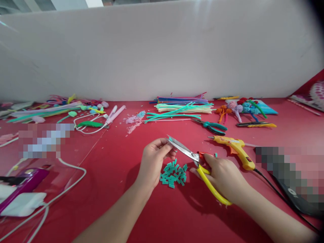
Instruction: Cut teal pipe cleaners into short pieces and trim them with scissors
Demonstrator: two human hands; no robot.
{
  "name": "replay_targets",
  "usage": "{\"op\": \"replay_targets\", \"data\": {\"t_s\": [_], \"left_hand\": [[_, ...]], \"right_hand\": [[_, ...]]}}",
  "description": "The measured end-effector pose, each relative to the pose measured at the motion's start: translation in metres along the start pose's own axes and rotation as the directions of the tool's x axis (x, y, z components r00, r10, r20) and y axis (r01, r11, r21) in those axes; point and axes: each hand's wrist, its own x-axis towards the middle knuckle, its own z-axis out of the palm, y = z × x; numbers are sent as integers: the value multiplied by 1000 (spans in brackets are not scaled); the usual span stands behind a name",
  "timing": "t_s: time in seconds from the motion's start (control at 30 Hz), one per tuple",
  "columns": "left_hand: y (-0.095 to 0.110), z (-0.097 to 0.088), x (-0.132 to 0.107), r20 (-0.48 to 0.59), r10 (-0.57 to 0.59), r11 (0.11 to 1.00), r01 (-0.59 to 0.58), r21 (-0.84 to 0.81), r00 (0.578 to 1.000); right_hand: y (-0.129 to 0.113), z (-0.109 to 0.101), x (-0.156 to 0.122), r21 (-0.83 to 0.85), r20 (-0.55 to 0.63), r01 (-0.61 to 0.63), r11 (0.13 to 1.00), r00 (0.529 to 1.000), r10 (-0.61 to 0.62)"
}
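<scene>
My right hand (220, 172) grips a pair of scissors (183, 149) with yellow and orange-red handles, its blades pointing up and to the left. At the blade tips, my left hand (157, 157) pinches a small teal piece of pipe cleaner (170, 139), mostly hidden by the fingers. Whether the blades touch that piece I cannot make out. Below, between both hands, a loose pile of short teal pipe cleaner pieces (173, 173) lies on the red table (111, 216). A single teal bit (216, 155) rests beyond my right hand.
Bundles of pipe cleaners (184, 108) lie along the white partition (162, 50). To the right are teal-handled pliers (215, 127), a yellow glue gun (235, 148) with its cord, and fuzzy flowers (236, 107). A pink hair-iron-like tool (115, 114) and white cables (73, 165) occupy the left.
</scene>
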Motion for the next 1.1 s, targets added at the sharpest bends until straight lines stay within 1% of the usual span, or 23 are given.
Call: {"op": "replay_targets", "data": {"t_s": [0.27,0.73,1.0,1.1], "left_hand": [[2,0,-1,27,-7,1000,6,17,1000],[2,-2,0,38,29,999,-30,40,999],[2,-2,-1,40,27,998,-29,52,999],[3,-2,-1,48,30,998,-32,60,998]], "right_hand": [[2,-1,-1,-18,-6,8,1000,1000,-9],[4,1,0,-24,-10,16,1000,1000,-16],[5,0,0,-46,-18,2,999,1000,-3],[7,-1,1,-21,-24,-19,1000,1000,19]]}}
